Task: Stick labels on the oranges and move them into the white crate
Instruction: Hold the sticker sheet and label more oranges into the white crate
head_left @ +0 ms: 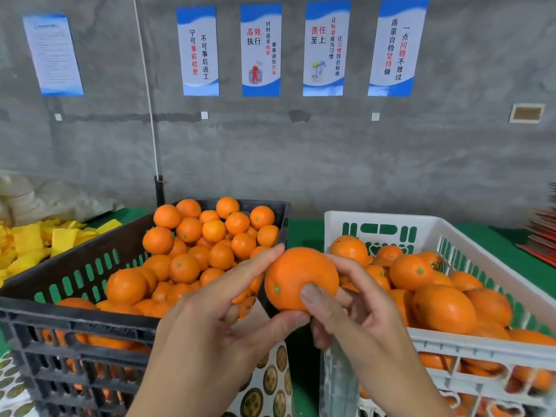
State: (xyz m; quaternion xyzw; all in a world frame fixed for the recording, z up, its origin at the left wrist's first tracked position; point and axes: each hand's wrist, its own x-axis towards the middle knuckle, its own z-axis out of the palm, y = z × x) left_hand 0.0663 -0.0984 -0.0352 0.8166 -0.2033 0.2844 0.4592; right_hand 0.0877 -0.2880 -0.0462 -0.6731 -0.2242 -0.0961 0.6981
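The bench (304,233), covered in green, carries two crates side by side. The black crate (75,314) stands toward the left edge and is heaped with oranges (192,236). The white crate (469,350) stands toward the right edge and already holds many oranges too.

Between the two crates, above the gap, both hands hold one orange (301,276). The left hand (210,335) grips it from the left and below, with the fingers curled around its far side and the thumb under it. The right hand (361,323) grips it from the right, and its thumb presses flat on the front of the peel. I cannot tell if a label is under that thumb.

Below the hands, at the near edge, lies a sheet of round labels (270,383).

The risk, in my judgement: if the thumb lifts too early, a label may stick with a lifted edge and peel off later. Also the orange is over the gap, so a loose grip could drop it between the crates.
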